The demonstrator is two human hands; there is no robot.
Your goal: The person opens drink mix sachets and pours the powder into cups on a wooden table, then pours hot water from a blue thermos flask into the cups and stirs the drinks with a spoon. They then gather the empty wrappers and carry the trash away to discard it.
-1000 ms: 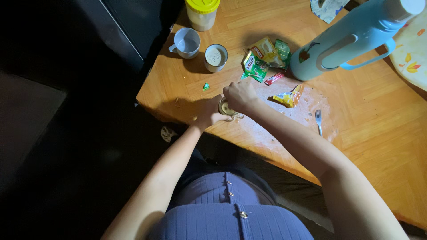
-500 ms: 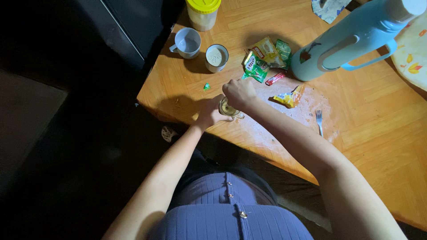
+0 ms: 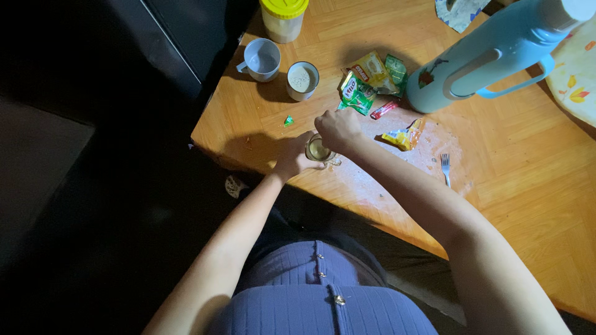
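Glass mug (image 3: 319,149) with pale liquid near counter (image 3: 528,186) front edge, left hand (image 3: 295,155) wrapped around its side, fingers closed on it; right hand (image 3: 338,127) bunched over the rim, fingers pinched together, contents of the pinch not visible. Just behind: green sachets (image 3: 366,80), torn yellow wrapper (image 3: 402,136), small red packet (image 3: 383,110), white cup (image 3: 303,79) with milky drink, empty grey-white mug (image 3: 261,59), yellow-lidded jar (image 3: 284,17). Light blue flask (image 3: 490,53) lying tilted at right, fork (image 3: 445,167) on bare wood beside right forearm
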